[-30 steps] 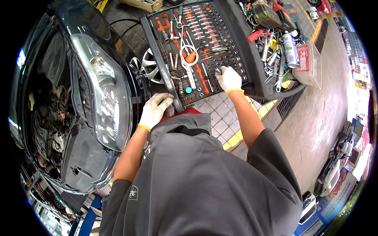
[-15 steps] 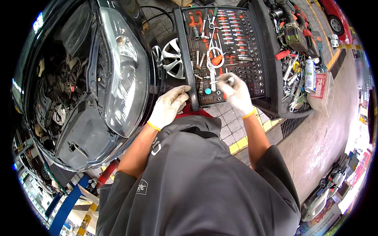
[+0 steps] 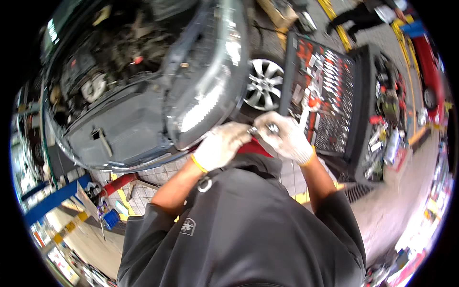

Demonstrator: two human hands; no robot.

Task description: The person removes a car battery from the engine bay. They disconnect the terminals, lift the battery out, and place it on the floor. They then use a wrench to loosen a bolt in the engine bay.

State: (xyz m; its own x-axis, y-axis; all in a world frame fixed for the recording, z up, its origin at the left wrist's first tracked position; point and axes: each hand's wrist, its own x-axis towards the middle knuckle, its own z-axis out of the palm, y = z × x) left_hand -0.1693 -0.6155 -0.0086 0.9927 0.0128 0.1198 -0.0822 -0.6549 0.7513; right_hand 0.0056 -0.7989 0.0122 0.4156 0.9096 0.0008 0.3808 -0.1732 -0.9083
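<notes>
Both my hands wear white work gloves with yellow cuffs and meet in front of my chest. My left hand [image 3: 222,145] and my right hand [image 3: 285,137] are closed together on a small shiny metal tool [image 3: 266,129], a socket or ratchet part. Just beyond them stands an open tool drawer [image 3: 334,91] with rows of sockets, wrenches and red-handled tools in a dark tray. My dark grey shirt fills the lower picture.
A dark car [image 3: 143,95] with its bonnet open and a large headlight [image 3: 210,86] lies at the left, its alloy wheel [image 3: 263,83] next to the drawer. A cluttered cart top [image 3: 392,129] with cans and tools is at the right. Another person [image 3: 368,12] stands far back.
My right hand left the tool drawer with a metal piece and joined my left hand near my chest. My head turned left, so the car's engine bay fills more of the view.
</notes>
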